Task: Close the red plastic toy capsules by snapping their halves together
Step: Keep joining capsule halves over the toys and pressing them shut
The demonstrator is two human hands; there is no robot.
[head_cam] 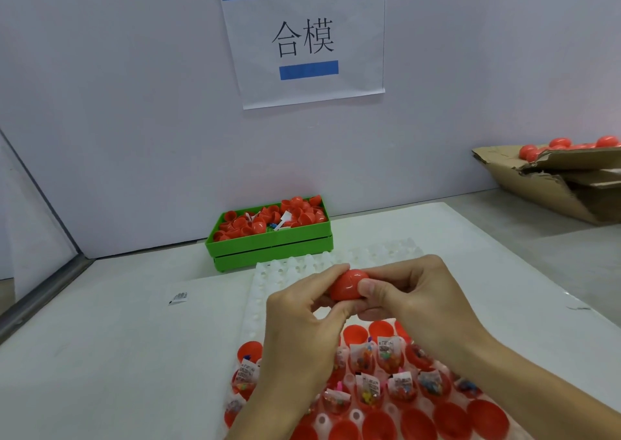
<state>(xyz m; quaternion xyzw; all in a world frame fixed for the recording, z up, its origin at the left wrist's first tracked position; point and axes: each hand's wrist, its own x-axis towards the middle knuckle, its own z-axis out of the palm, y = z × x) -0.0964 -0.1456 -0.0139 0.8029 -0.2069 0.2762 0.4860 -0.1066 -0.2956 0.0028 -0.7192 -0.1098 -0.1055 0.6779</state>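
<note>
A red capsule (pixel 347 288) is held between both hands above the white tray (pixel 268 281). My left hand (pixel 302 318) grips it from the left, with the thumb under it and the fingers over its top. My right hand (pixel 410 302) pinches it from the right, thumb pressed on its front. Below the hands, several open red capsule halves (pixel 386 359) sit in the tray's pockets, many with small toy packets (pixel 366 384) in them. Empty red halves (pixel 447 416) fill the tray's nearest row.
A green bin (pixel 268 241) of loose red halves stands against the back wall. At the far right a torn cardboard box (pixel 554 187) holds closed red capsules (pixel 531 152). A small packet (pixel 178 297) lies on the white mat left of the tray.
</note>
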